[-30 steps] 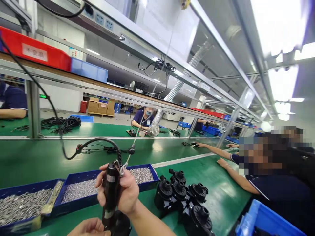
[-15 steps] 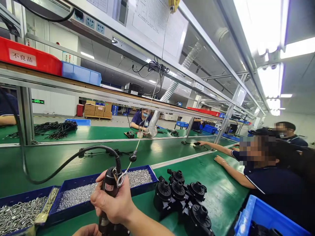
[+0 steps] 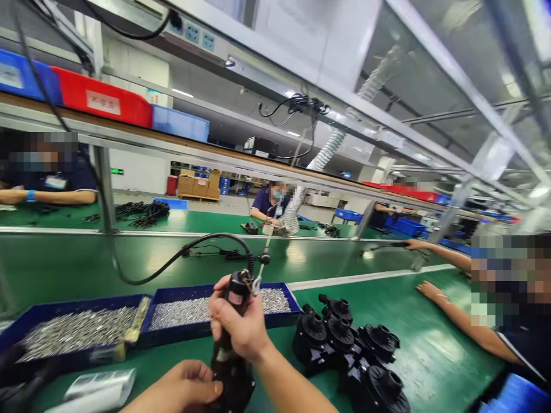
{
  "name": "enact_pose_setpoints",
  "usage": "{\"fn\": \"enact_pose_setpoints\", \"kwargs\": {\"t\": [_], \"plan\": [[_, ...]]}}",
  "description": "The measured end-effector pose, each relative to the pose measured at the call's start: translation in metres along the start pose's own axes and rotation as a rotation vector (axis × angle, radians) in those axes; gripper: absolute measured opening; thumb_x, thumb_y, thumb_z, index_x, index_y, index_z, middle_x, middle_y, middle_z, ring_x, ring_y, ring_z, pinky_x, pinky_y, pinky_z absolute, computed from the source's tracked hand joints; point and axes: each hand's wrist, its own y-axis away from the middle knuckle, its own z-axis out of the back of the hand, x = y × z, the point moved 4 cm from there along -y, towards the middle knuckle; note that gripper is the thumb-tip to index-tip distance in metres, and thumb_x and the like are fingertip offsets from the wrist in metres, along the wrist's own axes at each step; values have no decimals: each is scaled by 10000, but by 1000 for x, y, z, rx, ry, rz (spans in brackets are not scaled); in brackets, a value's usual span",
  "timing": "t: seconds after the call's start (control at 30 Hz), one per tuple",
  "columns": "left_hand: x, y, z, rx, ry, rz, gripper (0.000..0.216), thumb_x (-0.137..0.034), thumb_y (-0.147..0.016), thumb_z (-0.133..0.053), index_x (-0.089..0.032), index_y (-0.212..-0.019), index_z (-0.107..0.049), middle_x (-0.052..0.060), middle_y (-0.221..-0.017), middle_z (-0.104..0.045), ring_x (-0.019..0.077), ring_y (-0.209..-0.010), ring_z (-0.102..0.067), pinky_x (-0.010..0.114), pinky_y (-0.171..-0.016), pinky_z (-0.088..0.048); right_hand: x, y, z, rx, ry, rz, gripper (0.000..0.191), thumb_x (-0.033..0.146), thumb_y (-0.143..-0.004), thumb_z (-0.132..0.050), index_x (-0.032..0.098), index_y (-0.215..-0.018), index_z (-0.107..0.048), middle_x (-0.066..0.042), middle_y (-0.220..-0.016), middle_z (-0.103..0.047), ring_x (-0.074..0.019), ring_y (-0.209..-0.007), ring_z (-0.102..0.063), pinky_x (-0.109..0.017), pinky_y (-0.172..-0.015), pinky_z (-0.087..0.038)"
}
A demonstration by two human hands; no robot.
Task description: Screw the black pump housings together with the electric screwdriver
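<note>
My right hand is wrapped round a black electric screwdriver, held upright, with a cable and a hanging cord at its top. Below it, at the bottom edge, is a black pump housing. My left hand has its fingers closed on the left side of that housing, near the screwdriver's lower end; the screwdriver's tip is hidden. Just right of my right hand stand several similar black pump housings in a cluster. Beyond my hands is a blue tray of small metal fasteners.
Another blue tray holds screws at left, with a clear plastic piece in front. A blue bin is at lower right. A co-worker's arm rests on the green bench at right. A shelf with a red bin runs overhead.
The view has swung left, so the bench things sit further right in it. My left hand shows more fully now, at the housing. My right hand still holds the electric screwdriver.
</note>
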Motion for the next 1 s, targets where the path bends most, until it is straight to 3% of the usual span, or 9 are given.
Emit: {"fn": "enact_pose_setpoints", "kwargs": {"t": [0.13, 0.33, 0.77, 1.0], "plan": [[-11, 13, -8, -30, 2, 64, 801, -611, -381, -1013, -196, -876, -541, 51, -725, -679, 158, -574, -618, 223, -463, -539, 2, 0, 0, 40, -4, 21, 349, 439, -957, -840, 201, -1090, -621, 35, -740, -615, -62, -418, -530, -167, -439, -412], [-17, 14, -8, -40, 21, 50, 773, -530, -378, -1007, -198, -888, -530, 42, -697, -687, 147, -528, -619, 243, -446, -595, -2, 1, 0, 58, -32, 27, 271, 390, -986, -828, 220, -1109, -656, 25, -776, -624, -54, -449, -552, -151, -462, -451], [-14, 8, -9, -33, 13, 75, 673, -549, -304, -1001, -170, -675, -587, 52, -620, -634, 139, -523, -602, 237, -443, -605, 1, 4, -5, 77, 11, 65, 231, 375, -1019, -798, 229, -1128, -656, 43, -708, -595, -54, -456, -541, -142, -486, -448], [-13, 8, -10, -34, 30, 53, 548, -485, -373, -938, -160, -664, -607, 81, -642, -666, 138, -531, -610, 238, -482, -613, 2, 5, -5, 96, -73, 76, 260, 434, -1009, -795, 252, -1165, -695, 0, -813, -643, -66, -474, -556, -153, -478, -436]]}}
